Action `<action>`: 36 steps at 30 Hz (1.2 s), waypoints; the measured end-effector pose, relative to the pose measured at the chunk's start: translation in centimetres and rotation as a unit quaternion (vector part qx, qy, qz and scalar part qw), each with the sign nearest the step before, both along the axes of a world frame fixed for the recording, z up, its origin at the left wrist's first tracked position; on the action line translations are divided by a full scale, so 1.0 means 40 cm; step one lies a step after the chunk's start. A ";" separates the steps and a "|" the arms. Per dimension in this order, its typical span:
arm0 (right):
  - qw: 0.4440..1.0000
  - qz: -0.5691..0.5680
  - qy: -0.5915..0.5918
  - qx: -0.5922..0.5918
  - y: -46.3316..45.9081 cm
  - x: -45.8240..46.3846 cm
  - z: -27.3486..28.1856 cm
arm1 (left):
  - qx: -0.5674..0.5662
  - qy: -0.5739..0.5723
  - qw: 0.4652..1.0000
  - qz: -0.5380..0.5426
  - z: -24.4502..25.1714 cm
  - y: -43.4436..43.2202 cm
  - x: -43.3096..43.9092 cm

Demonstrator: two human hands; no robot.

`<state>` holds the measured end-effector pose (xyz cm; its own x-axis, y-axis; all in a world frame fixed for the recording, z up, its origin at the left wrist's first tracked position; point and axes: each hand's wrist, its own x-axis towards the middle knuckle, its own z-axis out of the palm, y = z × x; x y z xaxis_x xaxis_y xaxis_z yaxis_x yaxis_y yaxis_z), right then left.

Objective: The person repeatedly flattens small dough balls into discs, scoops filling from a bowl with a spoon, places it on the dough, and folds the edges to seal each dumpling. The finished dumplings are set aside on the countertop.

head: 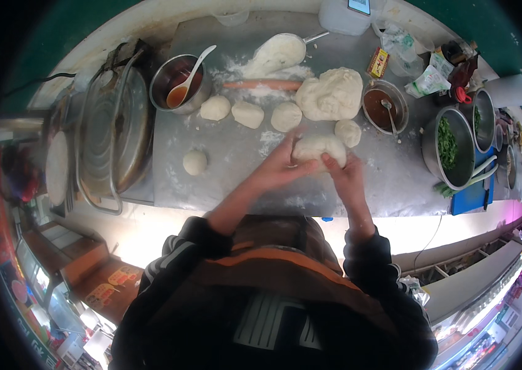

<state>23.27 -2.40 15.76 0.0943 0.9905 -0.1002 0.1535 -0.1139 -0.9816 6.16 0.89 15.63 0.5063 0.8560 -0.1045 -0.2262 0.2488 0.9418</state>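
Both my hands grip one piece of dough [319, 147] above the floured metal worktop [242, 185]. My left hand [284, 162] wraps its left end, and my right hand [346, 171] presses a thumb into its near right side. Just beyond sit a small dough ball [348, 133] and a big dough mass [332, 95]. Three dough lumps lie in a row, the nearest to my hands being a round one [286, 116]. Farther left, one more dough ball [195, 162] rests alone. Behind the row lies a wooden rolling pin [261, 85], its right end against the big dough.
A metal scoop of flour [284, 50] lies at the back. On the left stand a pot with a ladle [182, 110] and a large round metal pan [115, 129]. To the right are a bowl of brown sauce [376, 104], a bowl of chopped greens [432, 148] and a blue cutting board [471, 196].
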 end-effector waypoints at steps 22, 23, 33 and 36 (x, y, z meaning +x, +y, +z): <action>0.930 0.113 -0.349 -0.013 0.017 0.061 0.036 | 0.204 0.247 0.947 -0.005 -0.039 0.025 0.009; 0.951 0.082 -0.296 -0.048 0.023 0.065 0.026 | 0.126 0.169 0.978 0.003 -0.033 0.022 0.010; 0.979 0.071 -0.189 0.001 0.013 0.063 0.032 | 0.052 0.125 0.982 -0.130 -0.045 0.045 0.000; 0.953 0.095 -0.289 0.000 0.032 0.070 0.037 | 0.193 0.211 0.954 -0.095 -0.050 0.044 0.002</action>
